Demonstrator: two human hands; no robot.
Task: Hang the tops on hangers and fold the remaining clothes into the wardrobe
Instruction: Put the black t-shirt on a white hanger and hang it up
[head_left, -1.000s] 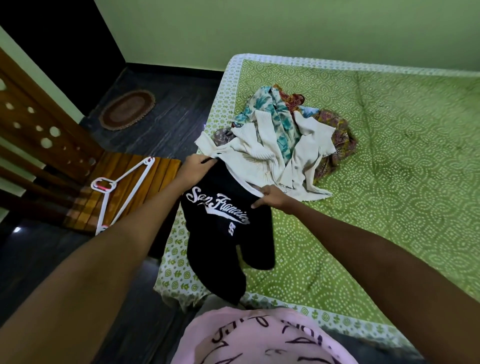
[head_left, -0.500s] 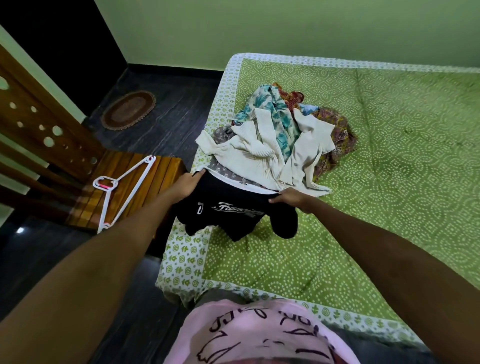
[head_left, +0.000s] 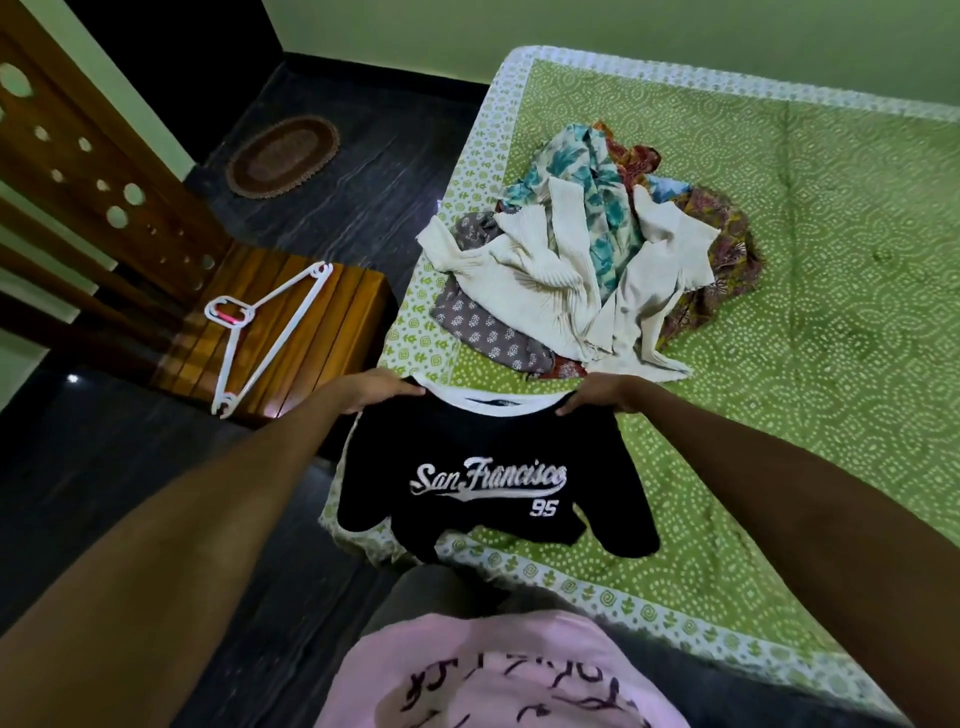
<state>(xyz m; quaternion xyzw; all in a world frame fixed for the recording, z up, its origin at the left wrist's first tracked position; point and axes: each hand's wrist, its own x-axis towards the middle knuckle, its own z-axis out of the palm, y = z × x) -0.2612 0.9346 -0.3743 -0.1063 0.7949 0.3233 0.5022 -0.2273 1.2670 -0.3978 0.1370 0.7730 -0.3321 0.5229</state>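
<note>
While both hands (head_left: 496, 397) grip black tee (head_left: 483, 478) shoulders, fingertips hidden behind fabric.

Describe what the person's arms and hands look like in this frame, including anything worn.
Both forearms are bare right up to the frame edges, with no sleeves in view. The left hand and right hand wear no gloves, and no rings, watch or bracelets show. Lower down, a pink top with dark scribbled lettering covers the torso.
</note>
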